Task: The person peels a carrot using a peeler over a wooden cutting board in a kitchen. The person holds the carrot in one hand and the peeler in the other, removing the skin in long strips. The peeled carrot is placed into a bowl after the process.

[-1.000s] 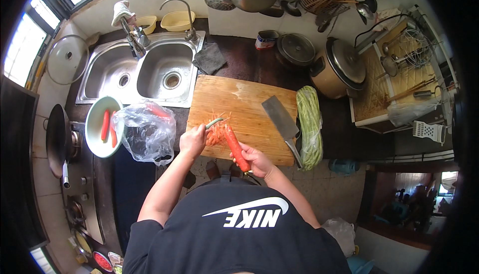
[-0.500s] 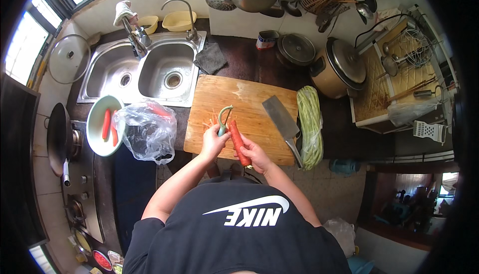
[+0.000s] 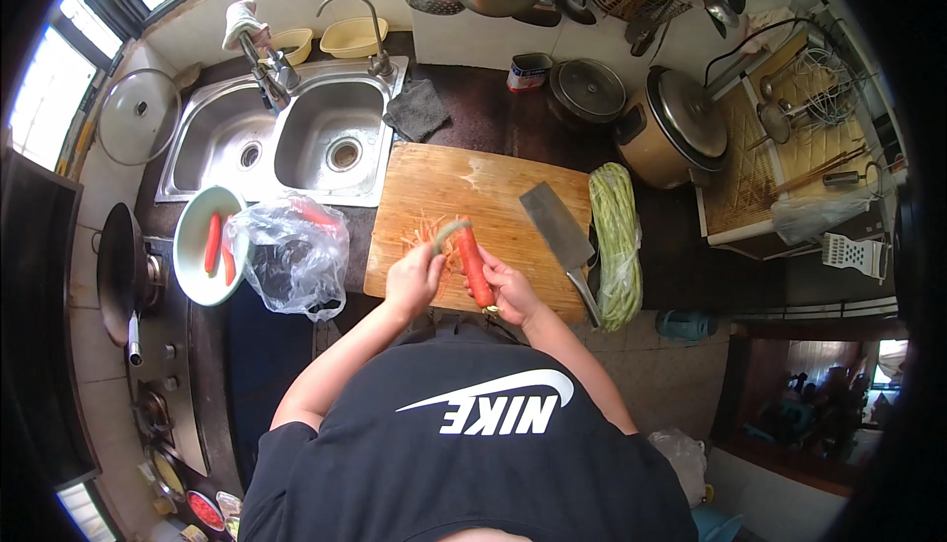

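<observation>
Carrot and peeler, both in hand.
My left hand [image 3: 414, 281] is closed round the green peeler [image 3: 447, 232], its head at the tip of the carrot [image 3: 473, 266]; my right hand [image 3: 512, 292] grips that carrot above the cutting board [image 3: 498, 187].

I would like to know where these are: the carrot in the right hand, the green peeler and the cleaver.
Held carrot [image 3: 473, 268]: head view, the middle of its orange-red body.
Green peeler [image 3: 447, 232]: head view, its curved upper part.
Cleaver [image 3: 556, 227]: head view, the middle of its metal blade.
</observation>
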The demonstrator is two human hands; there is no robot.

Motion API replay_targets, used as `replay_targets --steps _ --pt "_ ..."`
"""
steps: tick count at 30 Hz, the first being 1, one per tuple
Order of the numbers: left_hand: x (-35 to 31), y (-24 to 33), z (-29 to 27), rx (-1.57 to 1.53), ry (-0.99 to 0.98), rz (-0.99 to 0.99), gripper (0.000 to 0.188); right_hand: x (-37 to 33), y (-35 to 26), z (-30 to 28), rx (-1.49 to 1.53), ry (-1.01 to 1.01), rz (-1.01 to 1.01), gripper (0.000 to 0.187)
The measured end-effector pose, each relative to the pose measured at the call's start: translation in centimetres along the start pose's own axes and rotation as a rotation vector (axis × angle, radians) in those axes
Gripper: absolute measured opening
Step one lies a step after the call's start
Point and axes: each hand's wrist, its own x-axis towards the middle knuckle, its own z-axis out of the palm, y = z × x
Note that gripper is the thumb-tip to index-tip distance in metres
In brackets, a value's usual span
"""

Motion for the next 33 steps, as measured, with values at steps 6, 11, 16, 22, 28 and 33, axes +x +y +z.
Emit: replay_targets --steps 6,11,16,22,28,33 --pt "-0.2 2.7 -0.4 0.225 -0.152 0.298 0.016 1.1 -0.2 0.6 -0.074 0.035 -0.089 0.050" --pt "0.4 1.8 0.0 0.294 -0.139 0.249 0.016 0.6 -0.4 -0.9 -0.098 0.071 0.068 0.049" --pt "1.6 -0.1 -0.3 0.326 -0.046 0.199 0.016 -0.2 -0.8 -0.5 -0.121 0.004 0.092 0.049" --pt "2.0 -2.3 -0.2 0.374 -0.018 -0.025 0.020 -1.0 -0.6 -0.8 -0.069 -0.054 0.083 0.054" --pt "1.7 0.1 2.1 -0.421 -0.060 -0.358 0.035 -1.4 0.0 0.6 -0.181 0.067 0.020 0.056" --pt "1.5 1.1 2.8 -0.629 -0.173 -0.572 0.015 -1.1 1.0 0.3 -0.340 0.089 -0.067 0.063"
